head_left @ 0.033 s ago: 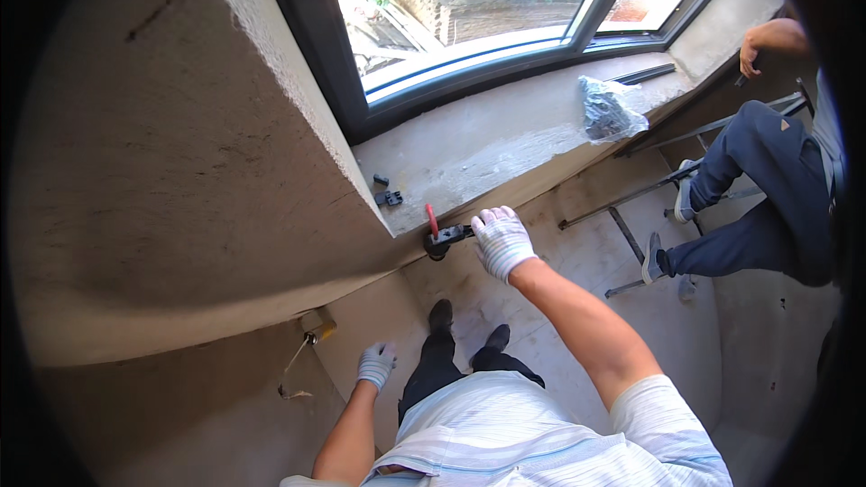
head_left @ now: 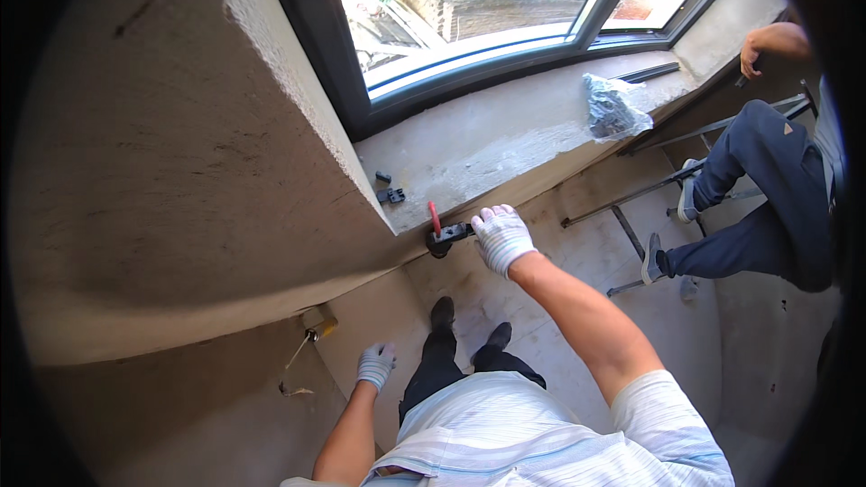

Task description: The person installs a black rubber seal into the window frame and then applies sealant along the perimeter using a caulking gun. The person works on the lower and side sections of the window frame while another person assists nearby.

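Observation:
My right hand [head_left: 502, 239], in a white striped glove, is closed around one end of a black tool with a red lever [head_left: 440, 240]. The tool is held level just off the front edge of the windowsill [head_left: 460, 162], its red lever sticking up. The exact kind of tool does not show. My left hand [head_left: 376, 365], in a matching glove, hangs low beside my left leg with its fingers loosely curled; nothing shows in it. Small black parts [head_left: 390, 195] lie on the near left corner of the sill, close to the tool.
A clear plastic bag with dark contents [head_left: 615, 108] rests on the sill, beside a dark strip [head_left: 649, 73]. Above stands the dark window frame [head_left: 469, 81]. At right a person [head_left: 767, 189] sits by a metal ladder [head_left: 631, 239]. Wires hang from a wall box [head_left: 317, 325].
The whole view has shifted very slightly. My hands, the tool and the person at right otherwise look the same.

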A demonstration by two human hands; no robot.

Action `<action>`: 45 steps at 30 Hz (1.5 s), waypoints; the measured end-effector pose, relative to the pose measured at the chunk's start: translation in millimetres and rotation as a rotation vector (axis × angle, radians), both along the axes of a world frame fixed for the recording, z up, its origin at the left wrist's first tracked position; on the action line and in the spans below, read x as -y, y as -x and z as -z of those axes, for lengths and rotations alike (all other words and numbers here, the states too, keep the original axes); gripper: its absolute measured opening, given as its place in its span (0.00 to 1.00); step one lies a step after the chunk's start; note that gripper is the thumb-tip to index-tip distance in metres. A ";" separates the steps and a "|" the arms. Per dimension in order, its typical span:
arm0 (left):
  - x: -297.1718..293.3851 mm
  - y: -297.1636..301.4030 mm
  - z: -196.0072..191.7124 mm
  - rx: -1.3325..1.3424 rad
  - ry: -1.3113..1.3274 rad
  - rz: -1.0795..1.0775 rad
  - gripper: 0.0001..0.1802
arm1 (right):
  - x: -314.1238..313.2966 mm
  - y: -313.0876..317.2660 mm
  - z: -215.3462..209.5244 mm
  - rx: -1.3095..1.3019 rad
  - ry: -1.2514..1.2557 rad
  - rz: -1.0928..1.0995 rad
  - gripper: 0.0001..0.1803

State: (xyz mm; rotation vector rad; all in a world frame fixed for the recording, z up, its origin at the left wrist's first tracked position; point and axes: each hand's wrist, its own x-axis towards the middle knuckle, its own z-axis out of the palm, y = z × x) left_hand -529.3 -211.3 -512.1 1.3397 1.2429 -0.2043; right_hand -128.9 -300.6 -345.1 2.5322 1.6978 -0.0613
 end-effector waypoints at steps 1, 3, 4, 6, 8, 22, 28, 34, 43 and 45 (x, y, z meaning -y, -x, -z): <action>0.4 7.5 2.2 -0.010 0.008 -0.021 0.17 | -7.1 -5.2 10.2 -0.047 0.074 0.023 0.11; 0.6 20.8 1.8 -0.030 0.022 -0.065 0.16 | -21.9 -12.9 26.0 -0.144 0.226 0.069 0.12; 1.4 25.6 -0.1 -0.038 0.028 -0.085 0.16 | -27.5 -16.6 30.7 -0.183 0.276 0.091 0.09; 4.5 30.3 -2.3 -0.055 0.039 -0.127 0.16 | -39.5 -22.5 30.8 -0.245 0.363 0.104 0.08; 9.0 34.7 -3.2 -0.080 0.052 -0.156 0.15 | -41.2 -22.5 25.6 -0.289 0.394 0.093 0.09; 41.1 -65.8 -37.0 0.109 0.415 -0.094 0.32 | 83.0 -7.5 -128.9 -0.432 0.273 0.426 0.14; 62.1 -111.8 -61.4 0.526 0.989 -0.491 0.44 | 211.8 4.2 -146.5 -0.709 -0.321 0.484 0.17; 69.4 -141.2 -125.8 0.987 1.095 -0.729 0.37 | 339.3 23.2 -83.5 -0.656 -0.428 0.705 0.17; 69.5 -177.7 -230.4 1.086 0.572 -0.042 0.30 | 405.1 64.0 -7.2 -1.787 -0.479 1.355 0.10; 66.4 -184.6 -260.6 0.959 0.370 0.097 0.29 | 395.3 67.1 -2.9 -1.786 -0.327 1.353 0.04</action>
